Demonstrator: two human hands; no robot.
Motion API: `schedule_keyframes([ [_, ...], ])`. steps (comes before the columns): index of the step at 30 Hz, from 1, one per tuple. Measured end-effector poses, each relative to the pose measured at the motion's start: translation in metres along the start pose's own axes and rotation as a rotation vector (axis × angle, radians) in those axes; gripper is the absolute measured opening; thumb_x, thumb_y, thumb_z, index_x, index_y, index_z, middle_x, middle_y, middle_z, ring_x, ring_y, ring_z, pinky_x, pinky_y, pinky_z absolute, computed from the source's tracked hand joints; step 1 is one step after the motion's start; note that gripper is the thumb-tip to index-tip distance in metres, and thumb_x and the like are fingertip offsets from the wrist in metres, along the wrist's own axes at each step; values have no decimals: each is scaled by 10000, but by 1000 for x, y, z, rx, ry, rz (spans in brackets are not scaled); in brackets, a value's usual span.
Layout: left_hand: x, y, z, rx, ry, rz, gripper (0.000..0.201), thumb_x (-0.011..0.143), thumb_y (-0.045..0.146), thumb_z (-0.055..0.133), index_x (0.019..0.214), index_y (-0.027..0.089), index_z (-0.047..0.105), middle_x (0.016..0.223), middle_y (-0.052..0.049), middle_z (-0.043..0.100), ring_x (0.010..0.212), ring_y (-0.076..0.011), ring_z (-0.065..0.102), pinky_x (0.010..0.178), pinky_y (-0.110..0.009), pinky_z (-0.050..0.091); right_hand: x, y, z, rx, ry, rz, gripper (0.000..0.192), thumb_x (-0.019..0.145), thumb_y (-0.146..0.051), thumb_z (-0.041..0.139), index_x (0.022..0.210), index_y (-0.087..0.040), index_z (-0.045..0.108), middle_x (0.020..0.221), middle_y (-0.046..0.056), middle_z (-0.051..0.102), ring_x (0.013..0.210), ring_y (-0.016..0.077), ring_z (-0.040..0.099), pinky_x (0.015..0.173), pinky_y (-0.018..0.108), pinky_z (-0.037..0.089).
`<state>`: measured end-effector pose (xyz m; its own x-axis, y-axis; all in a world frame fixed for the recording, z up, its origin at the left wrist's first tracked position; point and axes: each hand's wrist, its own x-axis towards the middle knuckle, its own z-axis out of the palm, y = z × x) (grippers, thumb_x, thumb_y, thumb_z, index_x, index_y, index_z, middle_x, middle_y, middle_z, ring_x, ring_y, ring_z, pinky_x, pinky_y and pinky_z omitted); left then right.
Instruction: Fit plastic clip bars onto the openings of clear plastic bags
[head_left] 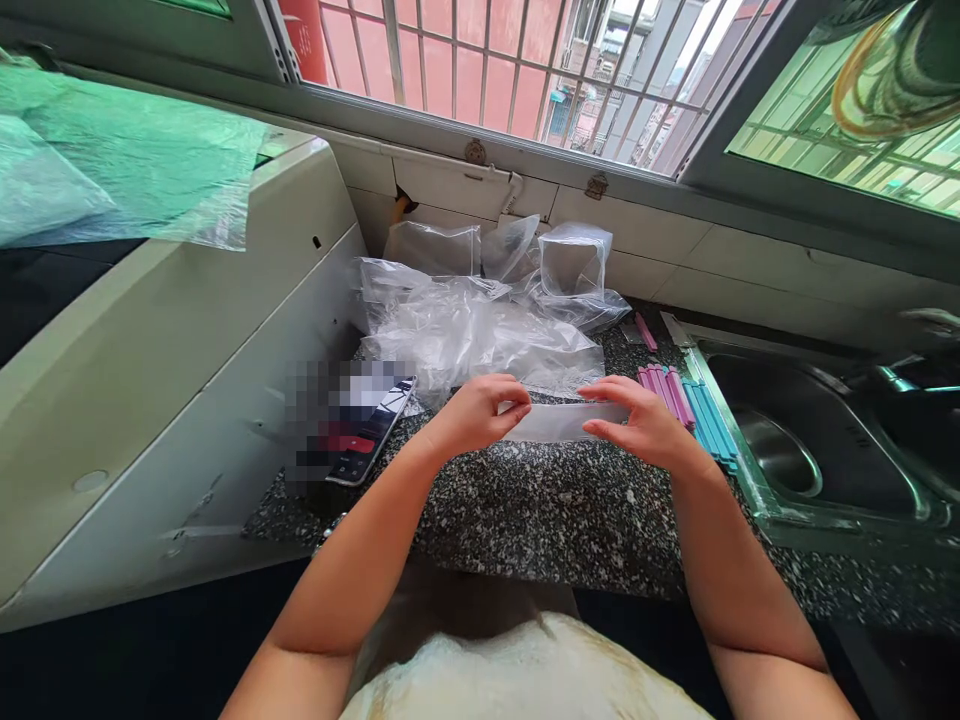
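Observation:
My left hand point(484, 412) has its thumb and fingers pinched together on the left end of a narrow see-through plastic bag point(556, 422), which lies low over the speckled counter. At the bag's right end is my right hand point(641, 425), its thumb and fingers apart around the edge; whether a fingertip touches the plastic I cannot tell. Just beyond both hands spreads a heap of loose plastic bags point(480, 330). Beside my right hand lie several slim pink sticks point(666, 394) and several teal sticks point(714, 425) in rows.
A phone point(371, 435) lies left of my left arm, partly blurred out. A metal sink point(825, 420) is set into the counter point(555, 510) on the right. One more pink stick point(646, 332) lies farther back. A pale appliance point(225, 330) borders the left side, with greenish plastic sheeting point(142, 150) on top.

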<state>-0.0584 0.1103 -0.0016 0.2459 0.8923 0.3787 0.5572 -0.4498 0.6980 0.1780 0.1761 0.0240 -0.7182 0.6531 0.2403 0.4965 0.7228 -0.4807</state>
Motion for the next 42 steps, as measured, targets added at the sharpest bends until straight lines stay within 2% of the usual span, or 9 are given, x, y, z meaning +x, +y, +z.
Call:
schedule_keyframes([
  [3, -1, 2, 0, 0, -26, 8, 163, 817, 195, 505, 699, 162, 613, 682, -15, 577, 644, -102, 509, 609, -239, 405, 2, -10, 6, -50, 25, -53, 340, 744, -363, 675, 1056, -240, 624, 1037, 68, 636, 978, 228, 569, 824, 385, 467],
  [6, -1, 2, 1, 2, -26, 9, 160, 817, 197, 505, 703, 163, 611, 688, -14, 583, 644, -100, 508, 618, -239, 411, 5, -16, 14, -60, 9, -108, 116, 808, -287, 605, 885, -215, 653, 874, 52, 658, 857, 198, 580, 773, 359, 460],
  [10, 0, 2, 2, 4, -27, 9, 171, 825, 209, 502, 702, 165, 612, 690, -13, 589, 647, -100, 511, 624, -240, 419, 6, -14, 18, -52, 14, -108, 156, 847, -235, 540, 717, -193, 614, 704, 29, 633, 707, 162, 552, 693, 320, 426],
  [19, -1, 0, 2, -38, 2, -24, 161, 819, 225, 512, 712, 157, 611, 685, -17, 592, 650, -107, 517, 617, -244, 412, 5, -14, 13, -28, 9, -67, 151, 835, -237, 541, 700, -193, 593, 705, 28, 633, 699, 159, 542, 676, 311, 405],
  [25, 0, 1, 0, -60, 47, -63, 183, 804, 289, 556, 683, 155, 584, 663, -11, 570, 641, -110, 498, 598, -246, 403, 3, -7, 5, 36, 104, 9, 133, 821, -248, 546, 706, -199, 592, 728, 31, 639, 716, 164, 562, 673, 313, 426],
  [33, 1, -1, 0, -58, 130, -65, 227, 839, 256, 479, 638, 170, 539, 644, -15, 538, 651, -117, 477, 604, -262, 392, 2, -5, 4, 87, 118, 47, 147, 820, -264, 550, 702, -193, 601, 718, 33, 634, 712, 163, 573, 664, 315, 452],
  [37, 0, 0, -1, -33, 119, -49, 249, 839, 249, 473, 606, 169, 510, 621, -11, 510, 627, -113, 455, 588, -261, 385, 0, -2, 1, 123, 84, 59, 150, 798, -328, 597, 888, -213, 630, 813, 37, 651, 775, 172, 595, 728, 333, 486],
  [40, -1, 2, 0, -17, 84, -18, 219, 836, 236, 481, 632, 169, 524, 635, -13, 521, 643, -116, 466, 604, -259, 392, 1, -4, 1, 136, 59, 23, 436, 743, -405, 664, 1140, -252, 565, 971, 52, 641, 883, 191, 595, 814, 363, 492],
  [42, -1, 4, 0, -20, 51, 16, 193, 835, 229, 489, 658, 168, 535, 656, -15, 532, 653, -116, 471, 620, -256, 398, 3, -8, 4, 104, 68, -29, 490, 715, -434, 689, 1154, -260, 560, 1073, 69, 612, 979, 214, 570, 860, 387, 476],
])
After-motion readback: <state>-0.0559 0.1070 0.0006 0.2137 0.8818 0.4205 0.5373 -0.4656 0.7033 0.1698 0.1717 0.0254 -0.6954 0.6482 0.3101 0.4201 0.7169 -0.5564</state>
